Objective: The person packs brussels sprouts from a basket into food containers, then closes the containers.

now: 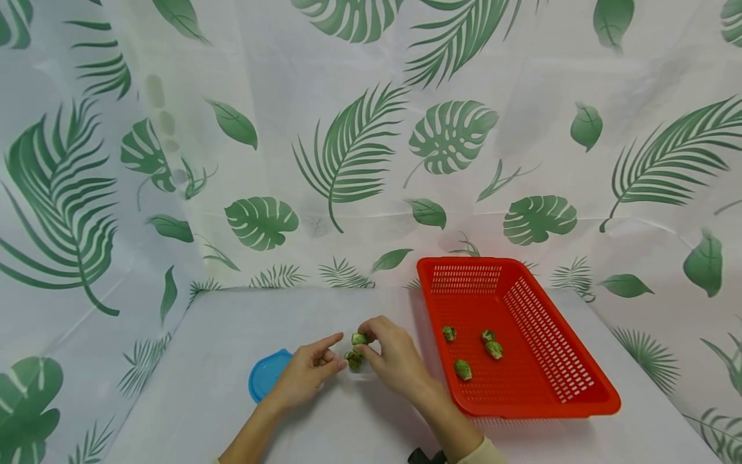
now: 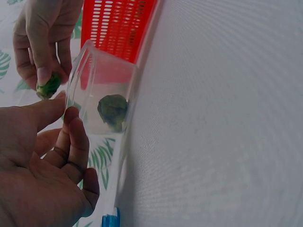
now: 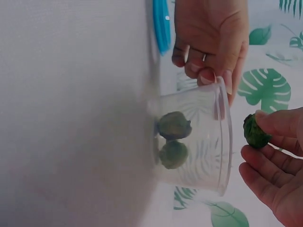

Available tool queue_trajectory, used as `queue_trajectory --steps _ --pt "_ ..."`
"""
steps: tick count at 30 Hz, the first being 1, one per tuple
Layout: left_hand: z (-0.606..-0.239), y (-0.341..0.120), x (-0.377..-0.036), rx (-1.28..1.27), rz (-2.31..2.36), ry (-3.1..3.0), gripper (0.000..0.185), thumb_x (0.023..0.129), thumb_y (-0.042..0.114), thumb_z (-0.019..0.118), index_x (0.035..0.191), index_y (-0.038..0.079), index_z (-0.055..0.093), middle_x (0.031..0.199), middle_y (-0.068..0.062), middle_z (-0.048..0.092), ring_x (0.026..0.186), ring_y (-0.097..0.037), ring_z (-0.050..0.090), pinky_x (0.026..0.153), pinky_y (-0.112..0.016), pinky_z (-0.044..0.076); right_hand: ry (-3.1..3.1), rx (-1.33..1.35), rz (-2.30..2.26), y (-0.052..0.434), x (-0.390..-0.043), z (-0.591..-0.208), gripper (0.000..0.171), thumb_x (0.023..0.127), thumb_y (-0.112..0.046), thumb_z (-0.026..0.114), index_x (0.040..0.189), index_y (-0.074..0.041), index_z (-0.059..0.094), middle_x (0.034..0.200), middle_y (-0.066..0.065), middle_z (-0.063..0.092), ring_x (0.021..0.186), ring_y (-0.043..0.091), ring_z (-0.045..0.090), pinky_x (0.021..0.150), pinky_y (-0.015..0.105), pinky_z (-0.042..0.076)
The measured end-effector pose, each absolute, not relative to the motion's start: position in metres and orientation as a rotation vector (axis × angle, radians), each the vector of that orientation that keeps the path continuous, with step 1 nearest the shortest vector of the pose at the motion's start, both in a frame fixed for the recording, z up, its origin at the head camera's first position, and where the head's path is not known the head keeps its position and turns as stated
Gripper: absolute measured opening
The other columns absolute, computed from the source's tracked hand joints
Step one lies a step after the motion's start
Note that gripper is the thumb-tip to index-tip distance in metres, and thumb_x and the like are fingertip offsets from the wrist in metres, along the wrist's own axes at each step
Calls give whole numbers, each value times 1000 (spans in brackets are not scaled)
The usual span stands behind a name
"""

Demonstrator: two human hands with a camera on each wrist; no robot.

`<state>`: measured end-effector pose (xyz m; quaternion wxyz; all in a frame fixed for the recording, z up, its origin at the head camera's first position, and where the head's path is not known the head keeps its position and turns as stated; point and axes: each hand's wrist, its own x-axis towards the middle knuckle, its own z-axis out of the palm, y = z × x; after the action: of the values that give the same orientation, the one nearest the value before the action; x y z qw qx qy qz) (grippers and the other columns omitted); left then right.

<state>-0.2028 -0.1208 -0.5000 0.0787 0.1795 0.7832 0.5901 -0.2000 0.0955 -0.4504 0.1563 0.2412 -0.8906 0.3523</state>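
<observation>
A clear plastic tub (image 3: 201, 175) stands on the table with two Brussels sprouts (image 3: 174, 125) visible through its wall in the right wrist view. My left hand (image 1: 304, 375) pinches the tub's rim between thumb and fingers. Just over the tub's mouth, my right hand (image 1: 397, 361) holds another Brussels sprout (image 3: 255, 131) between thumb and fingertips. To the right is a red plastic basket (image 1: 539, 380) with several sprouts (image 1: 494, 350) scattered on its floor.
A blue round lid (image 1: 268, 377) lies on the white table (image 1: 232, 322), left of the tub and partly behind my left hand. A dark object (image 1: 426, 456) shows at the bottom edge near my right forearm. Leaf-printed sheeting (image 1: 359, 148) stands behind the table.
</observation>
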Motion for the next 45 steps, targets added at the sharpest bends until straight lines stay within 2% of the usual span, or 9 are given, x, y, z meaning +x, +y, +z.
queue_trajectory --steps 13,22,27,31,45 --pt "-500 -120 -204 551 1771 2340 62 99 17 73 153 -2 49 88 -10 68 59 -2 47 52 -18 37 -2574 669 961 98 -201 -461 22 86 -8 86 102 -13 72 98 -2 70 91 14 66 84 35 58" --pt "-500 -121 -203 554 1767 2335 62 99 19 73 154 0 48 90 -13 69 58 -2 46 51 -18 37 -2590 694 904 100 -206 -468 19 85 -9 87 102 -10 77 99 1 75 92 17 69 86 41 58" --pt "-500 -121 -203 547 1766 2346 63 99 20 73 153 -1 49 88 -10 68 58 -2 47 51 -18 38 -2562 731 830 101 -208 -470 19 83 -8 88 99 -10 78 95 1 77 91 17 70 92 45 50" --pt "-500 -121 -204 541 1761 2354 62 99 19 73 153 -1 49 87 -8 68 59 -2 47 52 -18 38 -2581 731 778 101 -208 -470 17 82 -8 88 97 -9 80 95 2 79 90 17 71 91 45 45" --pt "-502 -120 -204 536 1761 2357 62 99 18 73 153 -1 49 88 -9 68 58 -2 47 51 -18 38 -2674 760 714 103 -211 -473 18 82 -9 88 100 -8 83 98 4 80 92 18 73 91 45 45"
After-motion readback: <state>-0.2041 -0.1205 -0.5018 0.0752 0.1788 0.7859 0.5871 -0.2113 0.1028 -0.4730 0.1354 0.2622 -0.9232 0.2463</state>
